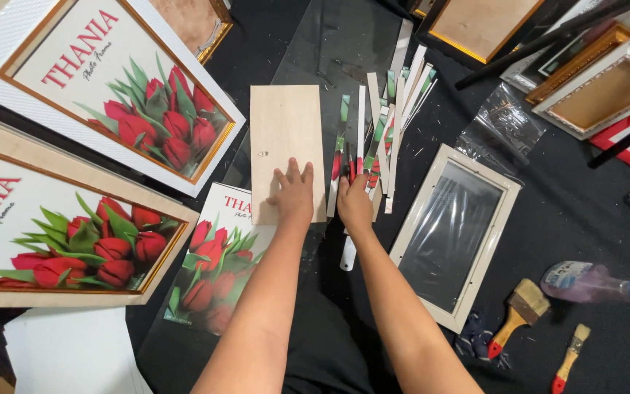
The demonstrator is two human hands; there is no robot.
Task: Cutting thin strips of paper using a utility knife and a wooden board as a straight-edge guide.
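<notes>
dark cloth [592,219] covers the work surface, crowded on every side; the only open room lies just right of the right hand and toward the near edge between the arms. the left hand [293,195] lies flat, fingers spread, pressed on the lower edge of a pale wooden backing board [286,138] that extends away from it. the right hand [354,203], just beside the left, pinches something thin and dark among the cut paper strips [384,124] fanning out beyond it; what exactly it grips i cannot tell. under the left forearm sits a loose tulip print [213,263]. far left of the left hand lie two framed tulip pictures [122,102]. right of the right hand rests an empty white frame [452,233], then two paintbrushes [519,314] and a spray bottle [592,283].
</notes>
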